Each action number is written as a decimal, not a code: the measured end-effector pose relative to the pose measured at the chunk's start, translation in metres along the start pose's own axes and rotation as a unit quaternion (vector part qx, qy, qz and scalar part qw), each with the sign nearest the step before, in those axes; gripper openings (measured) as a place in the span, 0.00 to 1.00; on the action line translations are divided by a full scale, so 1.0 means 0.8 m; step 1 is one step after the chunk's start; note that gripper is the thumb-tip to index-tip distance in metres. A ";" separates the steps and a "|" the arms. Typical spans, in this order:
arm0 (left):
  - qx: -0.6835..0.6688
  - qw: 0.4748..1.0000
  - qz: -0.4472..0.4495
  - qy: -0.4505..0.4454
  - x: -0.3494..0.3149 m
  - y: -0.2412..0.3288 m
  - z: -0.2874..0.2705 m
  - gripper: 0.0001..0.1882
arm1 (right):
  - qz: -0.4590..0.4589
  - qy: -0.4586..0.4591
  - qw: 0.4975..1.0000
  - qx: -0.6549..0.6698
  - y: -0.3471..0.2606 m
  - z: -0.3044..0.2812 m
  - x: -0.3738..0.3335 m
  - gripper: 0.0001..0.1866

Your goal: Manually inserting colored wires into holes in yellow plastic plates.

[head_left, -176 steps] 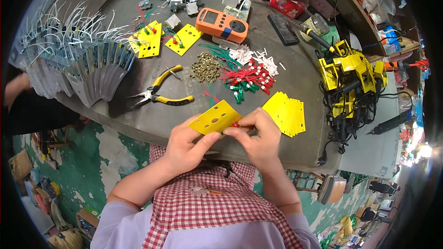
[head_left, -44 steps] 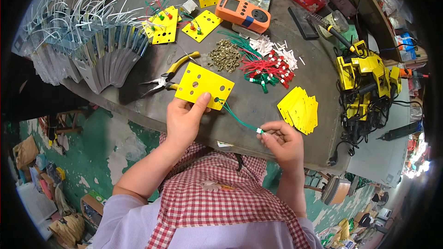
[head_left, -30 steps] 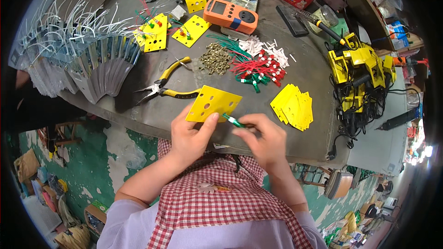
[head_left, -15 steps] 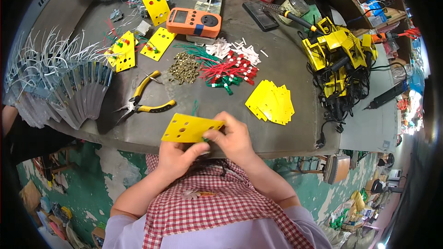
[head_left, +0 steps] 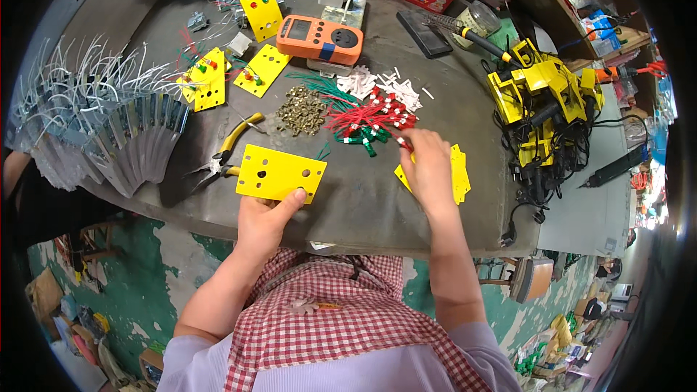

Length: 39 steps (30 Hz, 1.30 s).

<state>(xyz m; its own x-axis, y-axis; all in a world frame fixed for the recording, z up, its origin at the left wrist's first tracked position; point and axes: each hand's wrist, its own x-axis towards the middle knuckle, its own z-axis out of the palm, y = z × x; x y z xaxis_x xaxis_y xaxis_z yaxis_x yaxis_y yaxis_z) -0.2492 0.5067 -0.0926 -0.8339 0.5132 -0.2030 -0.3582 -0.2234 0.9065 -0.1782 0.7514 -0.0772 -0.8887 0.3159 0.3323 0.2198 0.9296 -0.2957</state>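
While left hand (head_left: pixel 265 214) grips yellow plate (head_left: pixel 279 173), right hand (head_left: pixel 425 167) pinches red wire (head_left: pixel 401 142).

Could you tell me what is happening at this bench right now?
A person at a grey workbench holds a yellow plate with holes by its near edge in the left hand. The right hand reaches out to a pile of red and green wired parts, fingertips at its edge. A stack of yellow plates lies under that hand; yellow-handled pliers and a heap of small brass pieces lie nearby.
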 end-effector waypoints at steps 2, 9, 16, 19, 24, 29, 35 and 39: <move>0.002 1.000 -0.006 0.023 0.000 -0.001 0.000 0.14 | -0.003 0.032 0.999 -0.022 -0.008 -0.024 -0.006 0.08; 0.038 0.998 -0.049 0.023 0.005 0.000 0.008 0.13 | 0.058 0.065 0.975 0.205 -0.060 -0.076 -0.039 0.14; 0.013 0.998 -0.029 0.045 0.000 0.009 0.010 0.13 | -0.001 0.003 0.972 0.234 -0.075 -0.057 -0.052 0.14; 0.017 0.998 -0.021 0.053 -0.001 0.009 0.009 0.13 | -0.005 -0.005 0.972 0.233 -0.076 -0.054 -0.056 0.14; 0.110 0.992 0.030 0.062 -0.007 0.004 0.010 0.12 | -0.021 -0.002 0.979 0.202 -0.081 -0.056 -0.058 0.14; 0.256 0.946 0.187 0.068 -0.013 0.000 0.024 0.17 | -0.026 -0.005 0.977 0.210 -0.098 -0.056 -0.055 0.12; 0.266 0.941 0.204 -0.044 -0.025 0.004 0.027 0.18 | -0.019 -0.050 0.931 0.362 -0.107 -0.039 -0.038 0.14; 0.210 0.967 0.133 -0.061 -0.029 0.009 0.019 0.17 | 0.031 0.053 0.928 0.367 -0.105 -0.030 -0.039 0.16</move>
<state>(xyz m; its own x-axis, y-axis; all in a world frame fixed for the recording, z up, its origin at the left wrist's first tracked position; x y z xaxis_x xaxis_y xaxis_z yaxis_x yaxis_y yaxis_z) -0.2261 0.5058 -0.0754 -0.8077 0.5843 0.0791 0.0844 -0.0181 0.9963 -0.1595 0.6681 -0.0414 -0.8308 0.4168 0.3688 -0.0985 0.5421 -0.8345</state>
